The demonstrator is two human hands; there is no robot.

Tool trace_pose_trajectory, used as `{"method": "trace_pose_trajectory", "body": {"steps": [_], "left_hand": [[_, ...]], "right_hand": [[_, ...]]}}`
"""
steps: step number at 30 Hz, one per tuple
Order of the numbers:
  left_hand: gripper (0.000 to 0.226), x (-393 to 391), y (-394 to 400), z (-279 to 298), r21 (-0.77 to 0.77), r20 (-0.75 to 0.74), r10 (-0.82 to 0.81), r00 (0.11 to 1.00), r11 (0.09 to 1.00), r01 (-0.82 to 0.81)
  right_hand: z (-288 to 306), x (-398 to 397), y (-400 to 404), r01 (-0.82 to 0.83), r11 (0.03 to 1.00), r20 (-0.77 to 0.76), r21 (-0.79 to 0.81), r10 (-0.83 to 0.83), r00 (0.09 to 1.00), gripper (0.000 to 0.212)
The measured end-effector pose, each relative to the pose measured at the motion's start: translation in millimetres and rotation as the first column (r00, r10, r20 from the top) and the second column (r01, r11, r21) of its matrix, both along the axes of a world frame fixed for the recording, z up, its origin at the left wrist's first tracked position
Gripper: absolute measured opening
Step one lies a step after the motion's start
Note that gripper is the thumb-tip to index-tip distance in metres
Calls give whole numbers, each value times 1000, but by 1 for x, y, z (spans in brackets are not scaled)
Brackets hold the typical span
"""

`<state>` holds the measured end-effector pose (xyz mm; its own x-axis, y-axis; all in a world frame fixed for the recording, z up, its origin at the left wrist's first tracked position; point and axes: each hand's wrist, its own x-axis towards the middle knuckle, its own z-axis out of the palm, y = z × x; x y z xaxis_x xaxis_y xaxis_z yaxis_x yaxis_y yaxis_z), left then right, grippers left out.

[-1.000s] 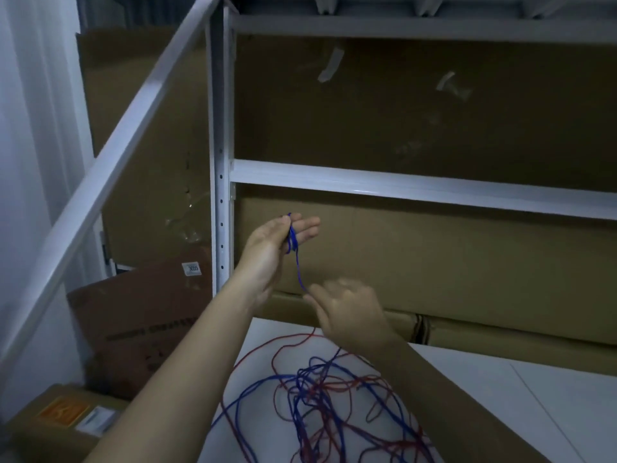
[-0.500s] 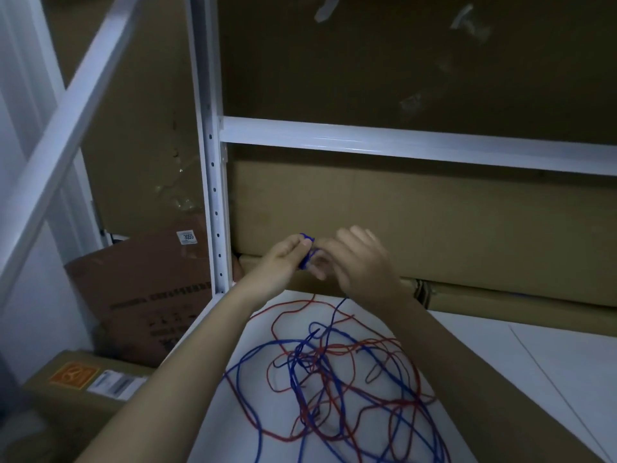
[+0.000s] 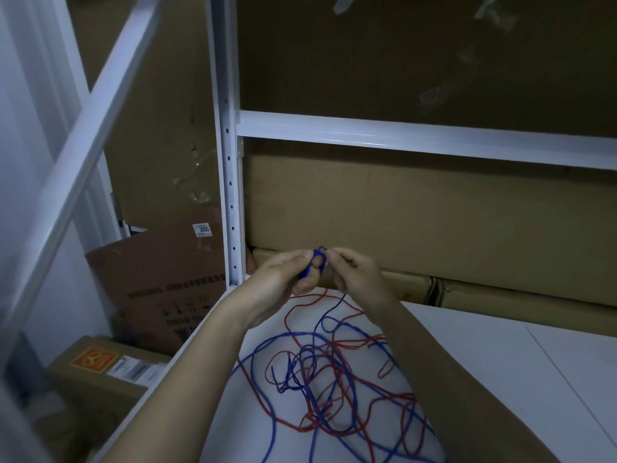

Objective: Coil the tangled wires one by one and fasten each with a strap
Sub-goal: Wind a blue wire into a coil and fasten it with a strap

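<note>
We hold the blue wire (image 3: 319, 262) in both grips, left hand (image 3: 282, 279) and right hand (image 3: 355, 274), up over the tabletop's (image 3: 500, 369) far-left edge.

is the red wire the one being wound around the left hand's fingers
No, the small coil held at the left hand is the blue wire, pinched by the right hand; the red wire lies loose on the table.

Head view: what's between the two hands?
In the head view, a small loop of blue wire spans the gap between the left hand and the right hand; both pinch it.
</note>
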<state>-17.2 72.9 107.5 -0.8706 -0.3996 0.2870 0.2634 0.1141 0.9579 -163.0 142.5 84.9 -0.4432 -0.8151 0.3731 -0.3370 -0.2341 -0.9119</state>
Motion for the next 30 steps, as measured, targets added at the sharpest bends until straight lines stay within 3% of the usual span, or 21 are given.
{"method": "trace_pose_trajectory", "body": {"steps": [4, 7, 10, 13, 18, 21, 23, 25, 30], "left_hand": [[33, 1, -5, -11, 234, -101, 174, 980, 961, -146], [29, 1, -10, -20, 399, -141, 309, 941, 887, -232], [31, 2, -15, -32, 408, -155, 412, 898, 854, -321], [31, 3, -20, -42, 279, -113, 430, 896, 879, -387], [31, -1, -19, -62, -71, 19, 451, 892, 891, -449], [27, 2, -20, -74, -468, 116, 539, 834, 771, -433], [23, 5, -20, -79, -635, 144, 586, 798, 673, -379], [25, 8, -22, -83, -696, 146, 609, 780, 624, -357], [33, 9, -17, -79, -623, 251, 487, 837, 743, -245]], "right_hand": [[-24, 14, 1, -130, 973, 247, 191, 80, 966, 24], [-37, 29, 1, -227, 957, 426, 180, 132, 895, 22], [-49, 42, 4, -314, 924, 526, 218, 160, 836, 18], [-58, 50, 7, -364, 903, 549, 229, 189, 814, 18], [-57, 57, 17, -317, 876, 174, 362, 271, 947, 21], [-47, 58, 25, -320, 850, -81, 419, 386, 919, 19], [-40, 56, 30, -302, 847, -181, 438, 412, 893, 13], [-34, 46, 34, -251, 870, -205, 424, 362, 909, 19], [-30, 15, 40, -53, 963, -390, 264, 157, 907, 16]]}}
